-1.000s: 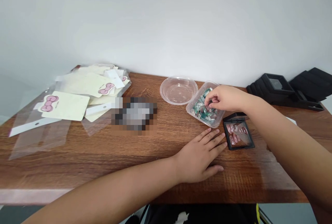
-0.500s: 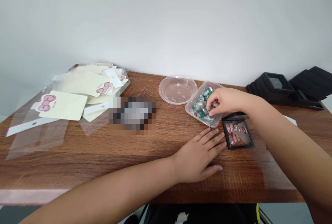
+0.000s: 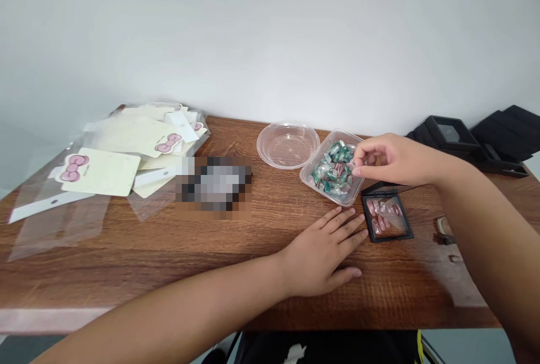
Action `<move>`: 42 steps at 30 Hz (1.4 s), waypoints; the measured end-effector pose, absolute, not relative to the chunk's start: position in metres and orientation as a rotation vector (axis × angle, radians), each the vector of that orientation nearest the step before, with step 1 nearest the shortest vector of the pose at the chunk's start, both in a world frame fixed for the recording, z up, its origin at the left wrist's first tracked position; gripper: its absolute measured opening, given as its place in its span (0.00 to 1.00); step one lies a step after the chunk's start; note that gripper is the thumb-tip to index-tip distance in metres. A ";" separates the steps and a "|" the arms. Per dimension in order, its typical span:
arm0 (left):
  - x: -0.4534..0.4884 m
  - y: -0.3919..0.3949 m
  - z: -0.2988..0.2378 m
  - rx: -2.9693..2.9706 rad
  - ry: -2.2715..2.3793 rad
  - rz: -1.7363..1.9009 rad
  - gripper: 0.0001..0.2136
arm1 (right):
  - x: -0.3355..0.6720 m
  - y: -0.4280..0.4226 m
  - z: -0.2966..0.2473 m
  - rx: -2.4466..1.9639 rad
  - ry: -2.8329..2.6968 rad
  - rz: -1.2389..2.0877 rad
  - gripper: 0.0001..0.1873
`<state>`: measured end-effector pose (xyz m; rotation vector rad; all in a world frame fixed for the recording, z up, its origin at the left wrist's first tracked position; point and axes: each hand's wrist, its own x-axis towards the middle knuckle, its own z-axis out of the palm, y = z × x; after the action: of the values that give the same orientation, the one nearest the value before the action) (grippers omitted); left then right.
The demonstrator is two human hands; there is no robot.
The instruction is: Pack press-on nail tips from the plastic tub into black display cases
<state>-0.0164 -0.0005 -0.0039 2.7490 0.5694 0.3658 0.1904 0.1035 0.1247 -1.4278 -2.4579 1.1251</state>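
At left we see the packaged cards point(image 3: 103, 174). The left hand point(image 3: 323, 257) lies spread on the table point(image 3: 169, 243). Next is the clear tub point(image 3: 305, 177), with the nail tips point(image 3: 331, 171) inside; over its right edge the right hand point(image 3: 382, 156) is curled (we cannot tell if it pinches anything), near the black case point(image 3: 394, 237).
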 end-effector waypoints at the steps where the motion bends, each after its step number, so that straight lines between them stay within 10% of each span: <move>1: -0.016 0.000 -0.004 2.743 0.568 0.374 0.30 | 0.195 0.098 0.127 -1.417 -2.400 1.152 0.13; 18: -0.018 0.004 0.000 2.696 0.553 0.378 0.29 | 0.232 0.025 0.123 -1.172 -2.041 0.728 0.05; 28: -0.018 0.007 0.023 2.429 0.518 0.936 0.10 | 0.209 -0.011 0.080 -0.830 -2.123 1.266 0.04; 42: -0.025 0.010 0.025 2.380 0.144 1.184 0.08 | 0.211 -0.013 0.075 -0.965 -2.026 1.665 0.06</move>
<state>-0.0250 0.0097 0.0252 2.3795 0.1439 1.1839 0.2107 -0.0134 0.0750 -0.9652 -2.0263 1.6650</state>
